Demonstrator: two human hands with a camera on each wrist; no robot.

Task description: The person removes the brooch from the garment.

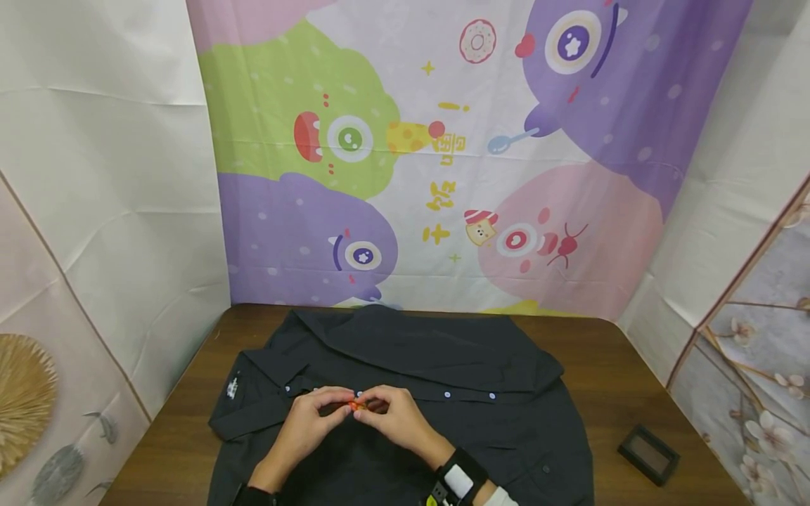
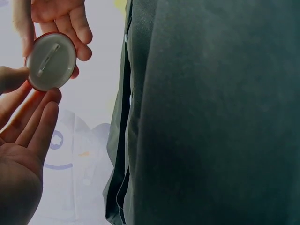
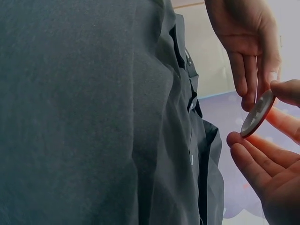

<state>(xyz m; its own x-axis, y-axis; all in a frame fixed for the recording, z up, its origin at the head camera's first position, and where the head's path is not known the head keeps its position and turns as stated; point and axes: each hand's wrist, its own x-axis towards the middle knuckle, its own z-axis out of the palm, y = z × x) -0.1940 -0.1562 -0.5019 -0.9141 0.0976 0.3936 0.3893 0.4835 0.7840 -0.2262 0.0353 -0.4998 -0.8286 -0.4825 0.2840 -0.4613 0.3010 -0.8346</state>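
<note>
Over a dark shirt [image 1: 481, 422], a round pin badge [image 2: 55, 70] sits between left hand [image 1: 311, 424] and right hand [image 1: 399, 419]. Both pinch its rim.

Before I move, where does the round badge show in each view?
Head: badge below centre, slightly left, between left hand and right hand.
Left wrist: badge upper left, back showing.
Right wrist: badge near right edge, mid-height.
Shared landmark: dark shirt, in all three.
</note>
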